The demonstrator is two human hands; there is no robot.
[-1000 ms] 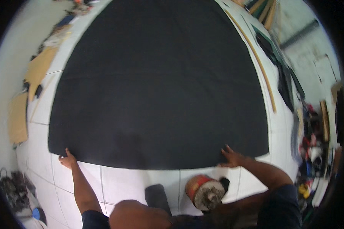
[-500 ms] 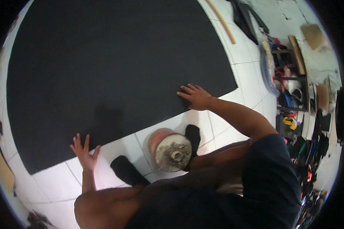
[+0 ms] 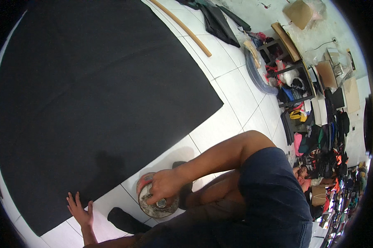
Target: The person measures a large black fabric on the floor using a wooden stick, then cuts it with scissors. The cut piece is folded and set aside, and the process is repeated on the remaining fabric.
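A large black sheet of cloth (image 3: 104, 91) lies spread over the white tiled floor, its near edge running slantwise in front of me. My left hand (image 3: 80, 210) rests flat on the cloth's near edge with fingers spread. Between my feet stands a squat, round, drum-like block (image 3: 153, 210), reddish on its side, with a worn whitish top and a short stub in the middle. My right hand (image 3: 168, 187) is over this block, fingers curled down at its top beside the stub; some fingertips are hidden.
My black-socked foot (image 3: 126, 220) is beside the block. A wooden stick (image 3: 190, 32) lies beyond the cloth's right edge, near folded black material (image 3: 220, 27). Along the right wall is a cluttered dark shelf (image 3: 296, 66). Farther back at right is another person (image 3: 304, 182).
My right hand has left the cloth and come down onto the round block. The left hand stays on the cloth's edge. The whole view has turned and shifted toward the right.
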